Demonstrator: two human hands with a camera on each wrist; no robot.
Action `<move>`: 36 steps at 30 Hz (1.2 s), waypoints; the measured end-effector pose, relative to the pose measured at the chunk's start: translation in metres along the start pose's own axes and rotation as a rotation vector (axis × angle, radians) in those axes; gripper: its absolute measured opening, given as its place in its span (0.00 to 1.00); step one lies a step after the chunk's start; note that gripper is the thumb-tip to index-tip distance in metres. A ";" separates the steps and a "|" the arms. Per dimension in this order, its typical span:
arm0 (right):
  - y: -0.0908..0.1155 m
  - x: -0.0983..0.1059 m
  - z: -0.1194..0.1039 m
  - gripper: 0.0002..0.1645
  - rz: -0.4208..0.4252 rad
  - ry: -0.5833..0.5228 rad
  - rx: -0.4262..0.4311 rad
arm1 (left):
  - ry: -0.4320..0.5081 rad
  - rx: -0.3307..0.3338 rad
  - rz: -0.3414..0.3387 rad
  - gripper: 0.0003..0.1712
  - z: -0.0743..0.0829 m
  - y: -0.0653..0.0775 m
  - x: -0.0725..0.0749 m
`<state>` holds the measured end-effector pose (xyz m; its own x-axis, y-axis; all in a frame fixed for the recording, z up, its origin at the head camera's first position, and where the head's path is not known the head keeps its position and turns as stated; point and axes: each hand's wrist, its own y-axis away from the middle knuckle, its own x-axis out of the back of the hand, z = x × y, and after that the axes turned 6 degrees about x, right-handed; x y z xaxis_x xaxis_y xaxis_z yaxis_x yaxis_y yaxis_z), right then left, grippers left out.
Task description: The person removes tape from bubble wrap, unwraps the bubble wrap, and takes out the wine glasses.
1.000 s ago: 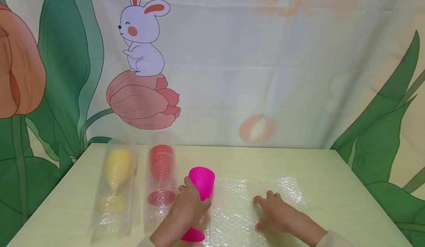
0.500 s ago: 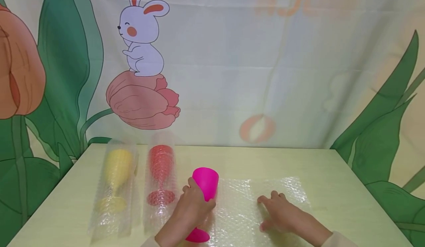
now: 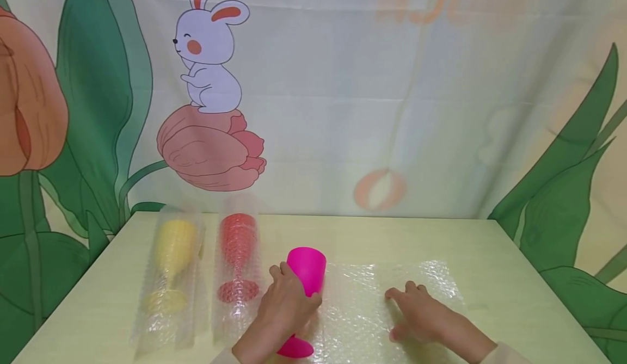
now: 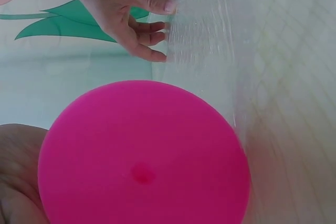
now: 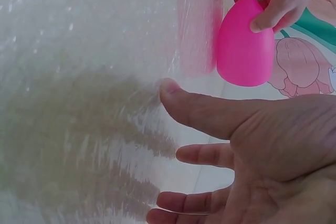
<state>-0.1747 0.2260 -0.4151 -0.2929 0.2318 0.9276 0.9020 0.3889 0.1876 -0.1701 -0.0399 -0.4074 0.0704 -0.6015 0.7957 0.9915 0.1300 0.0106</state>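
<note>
Head view: yellow goblet and red goblet wrapped, lower left; my left hand grips pink goblet, bare, wrapping apparently pending; my right hand, fingers spread, touches bubble sheet.

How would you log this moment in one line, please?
left hand: holds pink goblet | right hand: touches bubble wrap | yellow goblet, red goblet: wrapped

I observe a yellow goblet and a red goblet, each lying in a clear bubble-wrap sleeve on the pale worktop. Behind, I record a cloth backdrop printed with a white rabbit.
</note>
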 end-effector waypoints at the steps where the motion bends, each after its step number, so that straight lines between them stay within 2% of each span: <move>1: 0.000 0.000 0.000 0.38 -0.003 0.001 -0.001 | 0.002 -0.002 -0.002 0.53 0.000 0.000 0.000; 4: -0.001 0.001 -0.002 0.41 -0.024 0.010 -0.019 | 0.004 -0.010 -0.001 0.55 0.001 0.001 -0.001; 11: -0.003 0.001 -0.005 0.43 -0.049 0.028 -0.029 | -0.004 -0.001 0.008 0.49 0.003 0.001 0.000; 15: -0.003 0.002 -0.004 0.42 -0.061 0.028 -0.022 | -0.034 0.007 0.013 0.49 0.004 0.001 -0.001; 23: -0.001 0.001 -0.003 0.42 -0.055 0.021 -0.010 | -0.115 -0.037 0.071 0.52 0.002 -0.002 -0.003; 30: -0.002 0.000 -0.004 0.42 -0.055 0.032 0.003 | -0.091 -0.013 0.027 0.50 0.002 -0.006 0.001; 36: -0.002 0.000 -0.005 0.41 -0.069 0.039 -0.013 | -0.041 -0.013 0.027 0.50 0.005 -0.007 0.005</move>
<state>-0.1755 0.2208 -0.4137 -0.3419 0.1703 0.9242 0.8843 0.3912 0.2550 -0.1774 -0.0394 -0.4006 0.0931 -0.5651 0.8198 0.9906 0.1355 -0.0191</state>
